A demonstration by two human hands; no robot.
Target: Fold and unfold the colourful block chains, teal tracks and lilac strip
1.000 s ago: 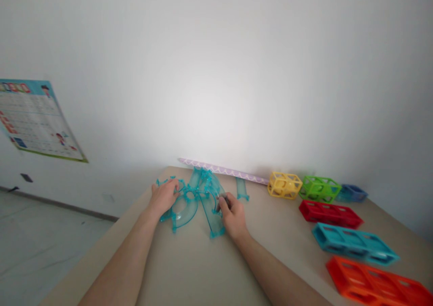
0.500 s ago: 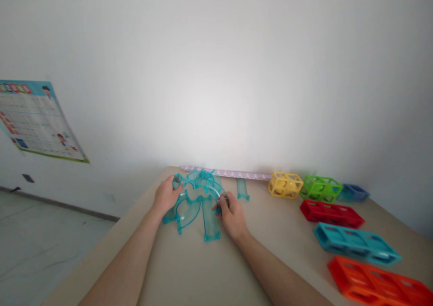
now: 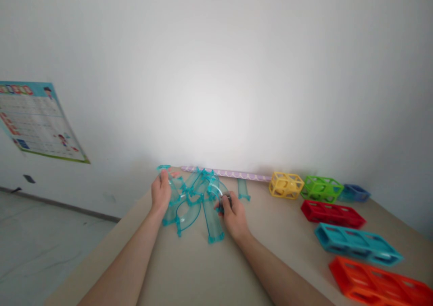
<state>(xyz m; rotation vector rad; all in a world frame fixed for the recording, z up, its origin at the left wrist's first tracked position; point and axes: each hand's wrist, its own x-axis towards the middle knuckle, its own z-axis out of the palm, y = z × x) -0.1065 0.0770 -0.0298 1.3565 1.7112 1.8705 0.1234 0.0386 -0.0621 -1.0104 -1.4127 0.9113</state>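
Observation:
My left hand [image 3: 161,192] is closed on a see-through teal track piece [image 3: 173,192], raised at the left of a loose pile. Its thumb is in front and its fingertips show behind the piece. With thumb and fingers, my right hand [image 3: 234,215] grips the near end of a curved teal track piece [image 3: 217,187] on the pile's right side. A small dark thing in that grip is too blurred to name. Below and between the hands lie another curved track piece [image 3: 189,216] and a straight track piece [image 3: 214,222]. Overlapping clear plastic hides how the pieces connect.
A straight teal piece [image 3: 242,188] lies beyond my right hand. Rightward stand yellow [image 3: 286,185], green [image 3: 322,188] and blue [image 3: 356,192] open-frame blocks, then long red [image 3: 332,213], turquoise [image 3: 357,243] and orange [image 3: 379,281] ones. A purple patterned strip [image 3: 233,175] runs along the wall.
My left hand has moved left and slightly up, with a teal track piece tilted up in it. The right hand has hardly moved. The straight piece's near end has shifted slightly right.

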